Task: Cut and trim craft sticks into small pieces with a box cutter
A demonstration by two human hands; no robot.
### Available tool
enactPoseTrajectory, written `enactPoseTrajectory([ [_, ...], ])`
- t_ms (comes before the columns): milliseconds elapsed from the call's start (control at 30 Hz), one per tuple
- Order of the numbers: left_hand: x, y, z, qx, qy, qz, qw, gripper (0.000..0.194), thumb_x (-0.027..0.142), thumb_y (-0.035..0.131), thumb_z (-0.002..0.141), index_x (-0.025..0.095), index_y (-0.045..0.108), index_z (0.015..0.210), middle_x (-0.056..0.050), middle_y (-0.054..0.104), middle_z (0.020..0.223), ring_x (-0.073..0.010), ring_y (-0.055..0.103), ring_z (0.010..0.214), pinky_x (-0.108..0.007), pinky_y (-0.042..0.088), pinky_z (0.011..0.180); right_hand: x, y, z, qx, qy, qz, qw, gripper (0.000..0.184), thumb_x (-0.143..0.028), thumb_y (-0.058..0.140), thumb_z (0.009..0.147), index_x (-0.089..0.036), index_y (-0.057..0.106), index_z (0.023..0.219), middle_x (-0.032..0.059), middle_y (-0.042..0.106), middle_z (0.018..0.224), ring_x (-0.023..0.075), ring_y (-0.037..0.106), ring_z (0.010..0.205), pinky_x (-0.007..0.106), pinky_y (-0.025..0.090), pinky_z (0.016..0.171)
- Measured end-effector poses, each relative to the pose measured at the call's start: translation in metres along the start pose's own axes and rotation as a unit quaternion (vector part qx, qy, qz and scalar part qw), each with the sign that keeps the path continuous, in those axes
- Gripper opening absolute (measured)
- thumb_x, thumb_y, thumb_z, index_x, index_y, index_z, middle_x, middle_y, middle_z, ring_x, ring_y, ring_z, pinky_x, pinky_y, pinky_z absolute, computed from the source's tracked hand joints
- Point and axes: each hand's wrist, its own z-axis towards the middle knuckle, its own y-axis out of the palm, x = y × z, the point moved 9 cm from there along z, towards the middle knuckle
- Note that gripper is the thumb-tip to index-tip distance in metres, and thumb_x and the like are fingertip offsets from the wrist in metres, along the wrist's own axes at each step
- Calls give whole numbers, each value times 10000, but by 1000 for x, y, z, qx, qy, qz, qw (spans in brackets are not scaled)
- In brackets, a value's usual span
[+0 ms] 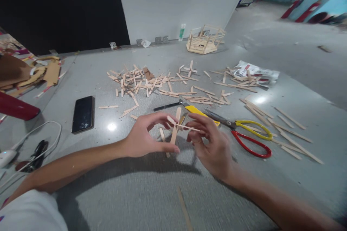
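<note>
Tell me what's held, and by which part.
Left hand holds the crossed sticks near their crossing and lower end. Right hand is at the thin stick; grip cannot be told.

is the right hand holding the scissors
No, the scissors lie on the grey surface, beyond the right hand, which is close to the crossed sticks held by the left hand.
</note>
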Motion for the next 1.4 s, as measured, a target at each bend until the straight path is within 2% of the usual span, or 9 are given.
enactPoseTrajectory([
  [67, 0, -2, 3, -12, 20, -47, 999, 575, 287, 987, 568, 184, 733, 1073, -86, 761, 1030, -221, 695, 971, -322, 550, 880, 11, 12, 2, -53, 73, 100, 991, 263, -423, 623, 961, -215, 629, 1121, 64, 743, 892, 137, 677, 554, 253, 564, 489],
  [133, -1, -2, 6, -24, 34, -72, 997, 570, 255, 985, 572, 202, 735, 1082, -79, 760, 1061, -235, 693, 1035, -343, 540, 925, 18, 24, 2, -102, 152, 212, 960, 293, -501, 622, 948, -210, 620, 982, 38, 720, 787, 127, 622, 440, 238, 498, 364],
  [233, -6, -1, 7, -34, 27, -71, 997, 573, 226, 966, 617, 226, 720, 1134, -83, 742, 1138, -238, 676, 1104, -363, 521, 978, 19, 25, 3, -91, 211, 285, 931, 343, -533, 680, 900, -202, 599, 866, -7, 671, 647, 111, 552, 340, 217, 430, 285],
  [400, -15, -3, 6, 0, -23, -43, 999, 610, 245, 955, 637, 239, 680, 1182, -115, 601, 1356, -275, 570, 1271, -366, 533, 973, 14, 11, 8, -35, 197, 248, 948, 329, -488, 725, 880, -191, 611, 797, -18, 646, 596, 97, 558, 363, 199, 455, 333],
  [600, -28, -6, 0, 34, -130, -42, 990, 350, 305, 870, 765, 180, 694, 1041, -56, 672, 1018, -155, 682, 848, -295, 562, 777, 16, 14, 7, -44, 197, 236, 951, 339, -489, 719, 882, -194, 596, 769, -20, 623, 575, 94, 555, 417, 197, 458, 373],
  [733, -23, -7, 1, 51, -130, -46, 989, 276, 301, 865, 760, 162, 738, 962, -67, 680, 1052, -138, 685, 807, -274, 572, 744, 14, 15, 8, -52, 179, 237, 953, 329, -470, 710, 893, -193, 584, 766, -32, 600, 553, 90, 534, 408, 202, 448, 377],
  [900, -30, -4, -1, 54, -175, -80, 980, 237, 339, 863, 756, 150, 764, 857, -49, 756, 807, -163, 718, 734, -274, 600, 704, 10, 15, 9, -64, 162, 201, 964, 343, -493, 683, 906, -201, 576, 760, -32, 599, 536, 97, 536, 394, 214, 468, 377],
  [1167, -33, -10, -5, 72, -174, -38, 981, 215, 336, 863, 750, 158, 801, 854, -48, 783, 795, -177, 744, 731, -248, 607, 668, 5, 13, 6, -71, 126, 183, 972, 260, -399, 667, 932, -197, 600, 783, -25, 610, 582, 101, 571, 429, 208, 486, 401],
  [1400, -24, -10, -3, 72, -143, -8, 987, 219, 364, 859, 754, 159, 802, 808, -48, 776, 775, -170, 716, 716, -255, 602, 671, 5, 14, 6, -80, 118, 163, 976, 258, -412, 648, 940, -207, 598, 791, -23, 609, 595, 105, 572, 444, 219, 488, 413],
])
